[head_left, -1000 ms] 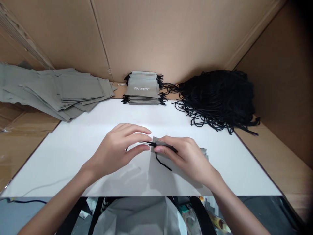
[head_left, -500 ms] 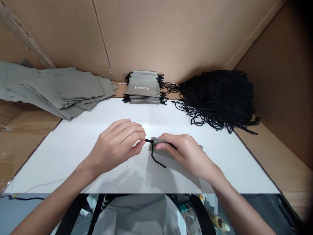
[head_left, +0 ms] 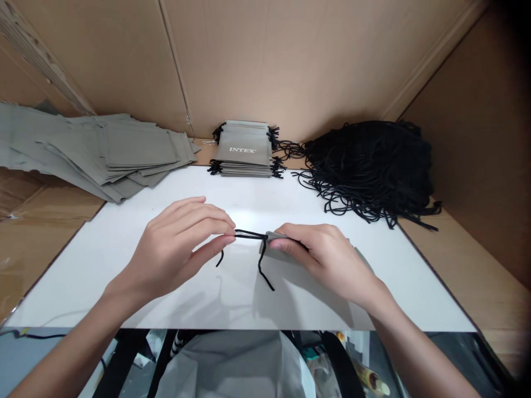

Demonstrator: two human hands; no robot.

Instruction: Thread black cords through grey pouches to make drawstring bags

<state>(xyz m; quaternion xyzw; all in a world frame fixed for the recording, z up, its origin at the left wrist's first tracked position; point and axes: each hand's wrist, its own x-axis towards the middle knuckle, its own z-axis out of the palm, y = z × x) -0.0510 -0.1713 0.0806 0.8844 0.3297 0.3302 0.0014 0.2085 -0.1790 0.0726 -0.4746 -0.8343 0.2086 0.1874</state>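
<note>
Over the white table, my left hand (head_left: 182,246) pinches a black cord (head_left: 250,234) between thumb and fingertips. Two strands of it stretch taut from there to the corner of a grey fabric pouch (head_left: 286,244). One loose cord end dangles below my left fingertips, and another hangs from the pouch's corner. My right hand (head_left: 327,257) is closed on the pouch, thumb on the near side, covering much of it. Part of the pouch shows beyond the right wrist.
At the back stands a stack of grey drawstring pouches (head_left: 244,148) marked INTEX. Flat grey pouches (head_left: 136,146) lie piled at the left, and a heap of black cords (head_left: 369,166) lies at the right. Cardboard walls (head_left: 290,61) enclose the white table (head_left: 166,309).
My left hand has moved left, drawing out the cord, so two longer strands now show between it and the pouch. My right hand and the pouch have shifted slightly right.
</note>
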